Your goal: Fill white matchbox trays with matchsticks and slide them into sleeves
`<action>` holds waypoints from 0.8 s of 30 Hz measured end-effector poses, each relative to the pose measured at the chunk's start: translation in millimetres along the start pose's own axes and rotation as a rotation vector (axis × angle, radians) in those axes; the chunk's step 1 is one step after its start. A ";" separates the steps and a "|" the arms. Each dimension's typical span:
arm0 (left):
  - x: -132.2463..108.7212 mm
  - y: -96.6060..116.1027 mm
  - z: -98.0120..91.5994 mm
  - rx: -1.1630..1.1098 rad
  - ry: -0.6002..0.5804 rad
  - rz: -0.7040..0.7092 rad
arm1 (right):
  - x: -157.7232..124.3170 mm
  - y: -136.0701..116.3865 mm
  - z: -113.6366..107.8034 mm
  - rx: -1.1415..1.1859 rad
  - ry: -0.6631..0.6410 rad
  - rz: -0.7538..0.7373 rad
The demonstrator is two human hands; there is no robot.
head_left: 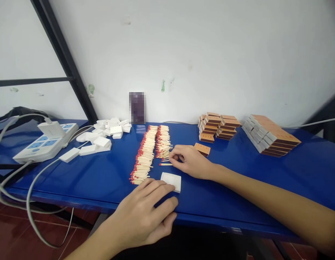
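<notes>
A white matchbox tray lies on the blue table near its front edge. My left hand reaches over the tray's near left side, curved fingers resting on it and holding it in place. Beyond it, my right hand has thumb and forefinger closed in a pinch at the near end of the shorter row of red-tipped matches. A few match ends run up to those fingertips; how many are gripped is hidden. To the left lies a longer row of matches, heads mostly leftward.
One orange matchbox lies behind my right hand. Stacked matchboxes and a larger block of them stand farther right. White trays are heaped at left, near a power strip with loose cables. A blurred dark rectangle leans against the wall.
</notes>
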State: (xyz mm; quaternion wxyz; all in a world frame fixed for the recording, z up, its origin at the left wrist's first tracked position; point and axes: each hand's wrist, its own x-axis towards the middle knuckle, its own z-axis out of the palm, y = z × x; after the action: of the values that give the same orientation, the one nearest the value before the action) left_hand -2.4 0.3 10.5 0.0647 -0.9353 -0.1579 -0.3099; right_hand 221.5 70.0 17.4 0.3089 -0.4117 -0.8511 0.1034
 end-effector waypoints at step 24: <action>-1.0 0.2 1.5 0.001 0.004 0.001 | 2.3 0.1 3.5 0.134 0.011 0.152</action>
State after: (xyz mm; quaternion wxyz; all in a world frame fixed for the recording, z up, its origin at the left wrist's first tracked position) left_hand -2.2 0.2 8.7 0.0654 -0.9347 -0.1575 -0.3117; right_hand 218.3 72.1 15.6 0.3317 -0.4542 -0.8068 0.1808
